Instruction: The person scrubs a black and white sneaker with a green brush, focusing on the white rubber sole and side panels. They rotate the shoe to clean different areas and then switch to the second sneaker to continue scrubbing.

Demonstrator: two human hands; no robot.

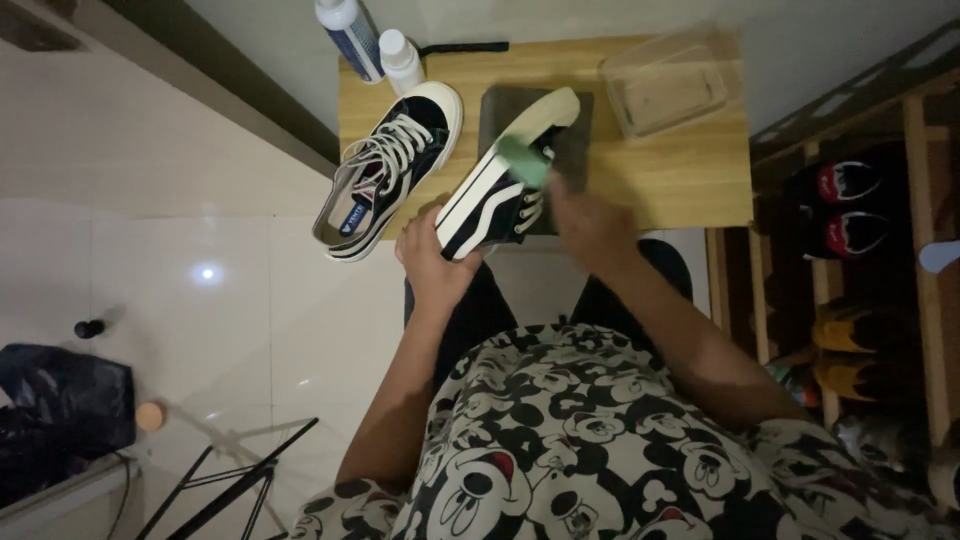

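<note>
My left hand grips the heel of a black-and-white sneaker, tilted on its side over a dark grey cloth on a small wooden table. My right hand, blurred, holds a green brush against the shoe's side. A second matching sneaker with white laces lies upright on the table to the left.
Two white bottles and a thin black tool stand at the table's back left; a clear plastic box sits at the back right. A wooden shoe rack with shoes is on the right. A black bag lies on the tiled floor.
</note>
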